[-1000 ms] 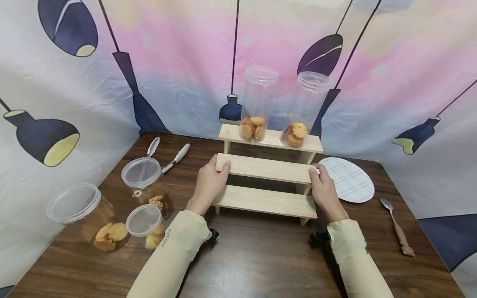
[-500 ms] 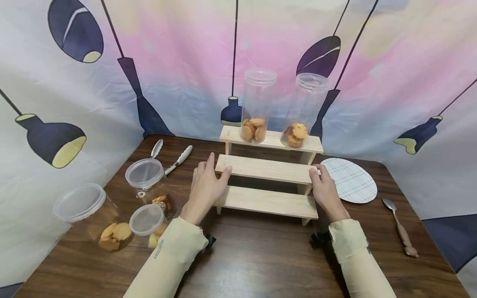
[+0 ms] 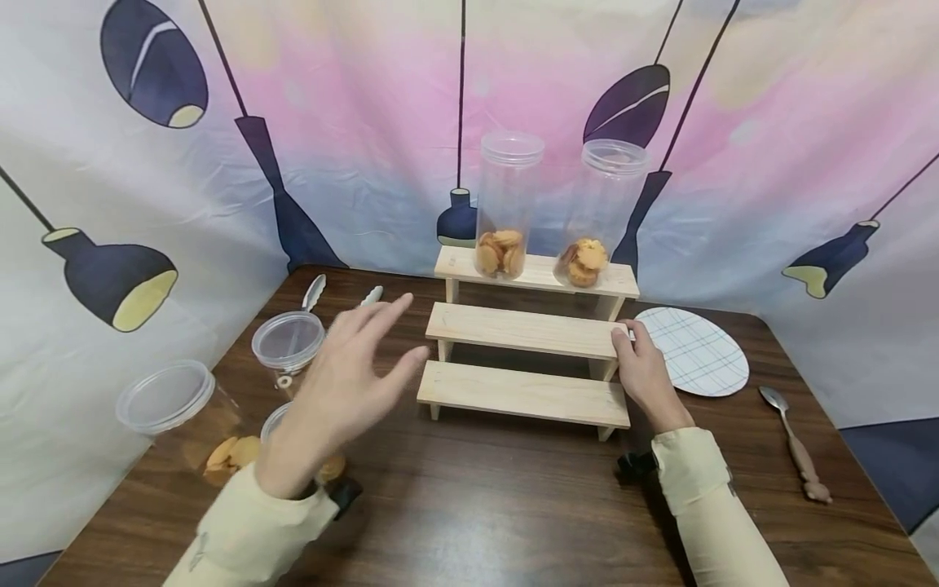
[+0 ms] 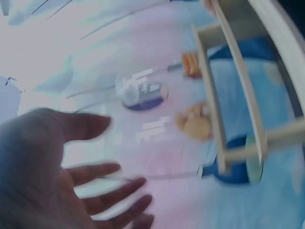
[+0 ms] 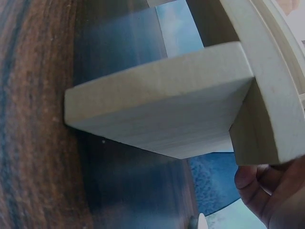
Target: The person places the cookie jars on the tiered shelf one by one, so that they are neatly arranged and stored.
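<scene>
Right hand (image 3: 645,371) grips the three-tier wooden stand (image 3: 517,395); left hand (image 3: 339,391) is free.
Right of frame centre, the thumb presses the middle step's right end, probably steadying the stand; tall cookie jars (image 3: 508,204) stand on its top step, likely so they block no lower one. A second ago the left hand gripped the middle step's left end; now, fingers spread and holding nothing, it partly hides lidded jars (image 3: 282,342) at mid-left.

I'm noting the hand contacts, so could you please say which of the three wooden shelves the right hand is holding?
The middle shelf: the right hand grips its right end, not the top shelf with its two jars or the bottom shelf.
</scene>
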Demonstrator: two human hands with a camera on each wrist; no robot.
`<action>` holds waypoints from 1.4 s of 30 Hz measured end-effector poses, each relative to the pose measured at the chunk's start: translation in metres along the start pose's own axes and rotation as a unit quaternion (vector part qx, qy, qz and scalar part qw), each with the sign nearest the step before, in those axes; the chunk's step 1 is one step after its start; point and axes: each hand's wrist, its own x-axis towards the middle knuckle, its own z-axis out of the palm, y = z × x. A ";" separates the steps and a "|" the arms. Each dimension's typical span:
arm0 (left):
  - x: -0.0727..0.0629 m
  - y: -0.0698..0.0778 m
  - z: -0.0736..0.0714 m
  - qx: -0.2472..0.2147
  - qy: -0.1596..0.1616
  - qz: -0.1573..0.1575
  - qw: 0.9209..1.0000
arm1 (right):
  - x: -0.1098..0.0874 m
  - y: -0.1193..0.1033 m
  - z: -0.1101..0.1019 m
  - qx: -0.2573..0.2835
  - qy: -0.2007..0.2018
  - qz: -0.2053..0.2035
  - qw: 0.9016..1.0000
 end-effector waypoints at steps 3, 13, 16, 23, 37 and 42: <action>-0.002 -0.012 -0.019 0.006 0.017 0.016 1.000 | 0.001 0.001 -0.002 0.001 -0.001 -0.003 1.000; -0.007 -0.065 -0.061 0.060 -0.032 -0.066 0.996 | 0.002 0.002 -0.001 0.000 -0.004 -0.009 1.000; -0.011 -0.076 -0.064 0.065 -0.036 -0.082 0.994 | 0.003 0.001 0.001 0.001 -0.005 -0.010 1.000; -0.013 -0.084 -0.061 0.072 -0.044 -0.106 0.991 | 0.003 0.003 0.000 -0.003 -0.003 -0.005 1.000; -0.014 -0.088 -0.052 0.088 -0.082 -0.127 0.985 | 0.003 0.005 -0.001 -0.001 -0.002 -0.004 1.000; -0.016 -0.089 -0.048 0.085 -0.088 -0.131 0.984 | 0.002 0.004 -0.001 -0.002 -0.004 -0.008 1.000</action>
